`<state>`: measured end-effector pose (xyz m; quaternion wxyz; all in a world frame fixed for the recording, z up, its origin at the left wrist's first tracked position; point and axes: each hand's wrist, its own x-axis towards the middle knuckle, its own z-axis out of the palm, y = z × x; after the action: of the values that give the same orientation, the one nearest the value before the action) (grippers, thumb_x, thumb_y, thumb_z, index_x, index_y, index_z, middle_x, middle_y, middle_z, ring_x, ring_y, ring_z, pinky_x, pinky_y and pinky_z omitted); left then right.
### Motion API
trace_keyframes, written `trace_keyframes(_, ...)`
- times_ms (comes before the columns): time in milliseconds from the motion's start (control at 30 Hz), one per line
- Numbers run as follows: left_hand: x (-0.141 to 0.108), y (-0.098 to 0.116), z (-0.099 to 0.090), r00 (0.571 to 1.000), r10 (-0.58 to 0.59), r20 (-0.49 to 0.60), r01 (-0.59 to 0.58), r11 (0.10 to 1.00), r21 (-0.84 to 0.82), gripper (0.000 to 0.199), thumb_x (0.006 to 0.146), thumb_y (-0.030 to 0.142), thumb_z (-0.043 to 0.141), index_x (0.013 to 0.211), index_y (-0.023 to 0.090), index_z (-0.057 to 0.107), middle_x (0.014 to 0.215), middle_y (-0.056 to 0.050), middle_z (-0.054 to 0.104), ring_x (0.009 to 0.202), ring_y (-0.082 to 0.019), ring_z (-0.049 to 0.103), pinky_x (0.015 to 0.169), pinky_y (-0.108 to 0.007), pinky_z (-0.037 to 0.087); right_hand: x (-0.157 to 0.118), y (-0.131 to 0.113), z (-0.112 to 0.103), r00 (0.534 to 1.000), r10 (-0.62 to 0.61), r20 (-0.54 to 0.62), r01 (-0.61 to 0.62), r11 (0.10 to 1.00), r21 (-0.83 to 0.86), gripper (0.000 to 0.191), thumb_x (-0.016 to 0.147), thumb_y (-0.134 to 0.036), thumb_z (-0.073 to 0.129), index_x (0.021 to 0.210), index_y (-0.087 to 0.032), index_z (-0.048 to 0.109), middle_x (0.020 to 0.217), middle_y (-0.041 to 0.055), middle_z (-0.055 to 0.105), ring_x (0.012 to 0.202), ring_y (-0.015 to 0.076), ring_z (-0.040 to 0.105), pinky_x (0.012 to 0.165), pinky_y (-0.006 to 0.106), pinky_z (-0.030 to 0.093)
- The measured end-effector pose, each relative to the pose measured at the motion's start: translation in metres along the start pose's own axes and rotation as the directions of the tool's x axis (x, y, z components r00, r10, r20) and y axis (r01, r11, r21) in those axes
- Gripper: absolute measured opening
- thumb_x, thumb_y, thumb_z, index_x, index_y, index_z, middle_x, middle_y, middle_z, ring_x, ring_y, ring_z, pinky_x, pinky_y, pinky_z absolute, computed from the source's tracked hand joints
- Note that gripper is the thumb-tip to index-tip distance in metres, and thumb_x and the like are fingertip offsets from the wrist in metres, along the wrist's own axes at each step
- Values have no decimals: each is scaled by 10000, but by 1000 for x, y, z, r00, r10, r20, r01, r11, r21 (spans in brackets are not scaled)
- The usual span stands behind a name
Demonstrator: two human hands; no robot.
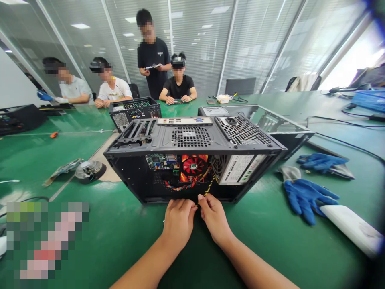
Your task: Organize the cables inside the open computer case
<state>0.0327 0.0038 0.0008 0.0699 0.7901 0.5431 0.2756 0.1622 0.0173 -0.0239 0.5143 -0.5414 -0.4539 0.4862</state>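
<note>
An open computer case (135, 149) lies on the green table with its open side facing me. Inside it are a red fan (194, 165), a circuit board (162, 161), a labelled power supply (242, 168) and a bundle of coloured wires (185, 185). A twisted yellow and black cable (209, 185) comes down from near the power supply to my fingers. My right hand (214, 216) pinches this cable at the case's front edge. Just beside it, my left hand (179, 220) is closed on the cable's lower end, its fingertips partly hidden.
Blue gloves (306, 196) and a white object (353, 226) lie at the right. More cases stand behind, one of them black (135, 110). A round metal part (89, 170) is at the left. Several people are across the green table (120, 224).
</note>
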Motion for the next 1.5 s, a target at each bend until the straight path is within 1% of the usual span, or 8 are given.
trace_keyframes(100,0,0,0,1000,13,-3,-13,1000,12,158,919,150,553,780,204,605,741,1,654,722,-186,588,717,-331,386,0,-1,0,1000,-11,0,11,1000,-6,446,857,-604,548,640,-228,446,476,-69,383,431,107,342,396,235,270)
trace_keyframes(300,2,2,-1,999,28,24,-29,999,44,179,925,134,506,790,209,598,749,-9,640,728,-189,588,707,-320,411,0,1,0,1000,-15,12,15,1000,2,440,867,-596,542,648,-228,440,490,-66,392,444,107,349,402,231,278)
trace_keyframes(467,2,2,-1,999,34,32,-36,999,34,180,917,116,505,790,210,590,753,-11,631,729,-192,581,695,-315,421,0,2,0,1000,-10,12,10,1000,9,430,859,-593,553,656,-229,448,489,-67,395,435,108,348,394,231,274)
trace_keyframes(667,1,0,0,999,28,33,-28,1000,14,158,920,124,514,802,205,583,780,-16,641,769,-201,595,751,-333,430,1,5,0,1000,-4,13,4,1000,1,419,879,-570,543,658,-229,440,491,-67,394,441,106,346,397,229,271)
trace_keyframes(867,1,1,-1,999,14,34,-16,998,55,146,912,132,538,793,207,578,771,-14,633,756,-205,582,736,-339,423,1,6,-1,1000,-8,22,8,1000,9,416,886,-559,541,659,-228,432,507,-72,378,454,103,337,410,229,272)
trace_keyframes(1100,0,2,1,999,9,52,-11,999,52,157,913,115,533,800,207,592,759,-13,633,734,-200,574,695,-312,415,1,5,-1,1000,-4,28,4,1000,24,418,880,-566,548,667,-221,447,517,-63,398,458,101,352,402,224,264)
trace_keyframes(1267,0,2,-1,999,-3,53,1,999,37,154,913,120,533,796,200,592,774,-15,629,750,-202,567,716,-317,417,1,4,-1,1000,-17,23,17,1000,12,426,881,-574,541,665,-218,448,520,-57,414,463,102,371,405,220,282)
trace_keyframes(1500,1,2,-1,999,10,46,-12,999,39,153,921,126,524,812,202,601,776,-9,622,751,-195,566,735,-328,409,1,2,0,1000,-9,23,9,1000,-9,442,862,-605,541,657,-225,448,497,-66,398,442,106,356,402,229,276)
